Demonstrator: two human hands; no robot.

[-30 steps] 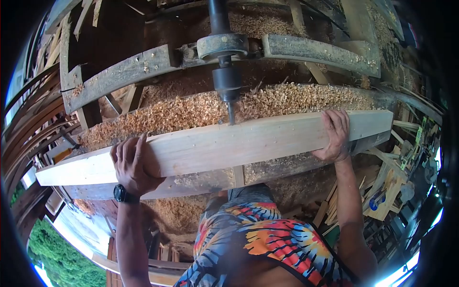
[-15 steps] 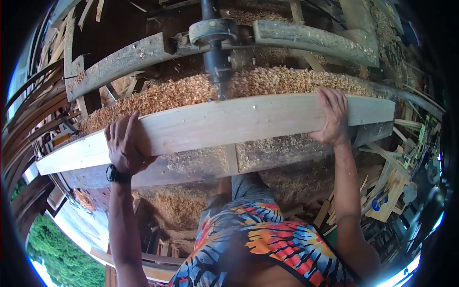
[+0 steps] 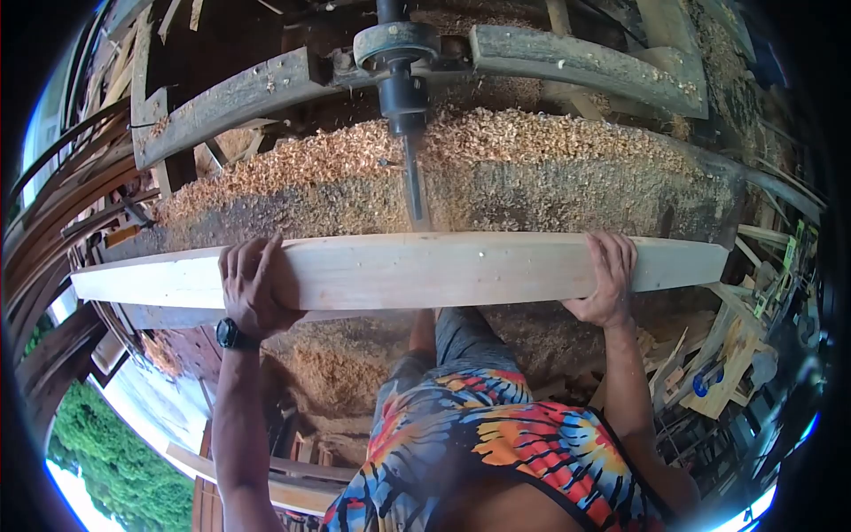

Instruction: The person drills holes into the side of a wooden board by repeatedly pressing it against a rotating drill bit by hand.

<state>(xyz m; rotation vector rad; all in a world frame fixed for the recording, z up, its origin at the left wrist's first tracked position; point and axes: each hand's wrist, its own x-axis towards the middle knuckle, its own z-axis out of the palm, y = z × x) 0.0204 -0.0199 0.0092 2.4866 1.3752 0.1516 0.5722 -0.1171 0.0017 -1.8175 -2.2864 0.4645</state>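
A long pale wooden beam [image 3: 399,271] lies across the worktable [image 3: 567,197], near its front edge. My left hand [image 3: 257,288], with a dark watch at the wrist, grips the beam left of the middle, fingers over the far edge and thumb at the near side. My right hand [image 3: 608,279] holds it in the same way on the right. A dark machine spindle with a long bit [image 3: 414,182] reaches down to the beam's far edge, between my hands. The bit's tip is hard to make out among dust.
Wood shavings [image 3: 550,142] are heaped along the far side of the worktable. Behind them runs a weathered wooden rail [image 3: 585,66]. Offcuts [image 3: 722,381] are piled at the right, dark planks [image 3: 62,191] at the left. Sawdust [image 3: 328,368] covers the ground below.
Both my hands and the beam have moved toward my body, away from the spindle's upper part. More of the bit and of the shavings-strewn table behind the beam now shows.
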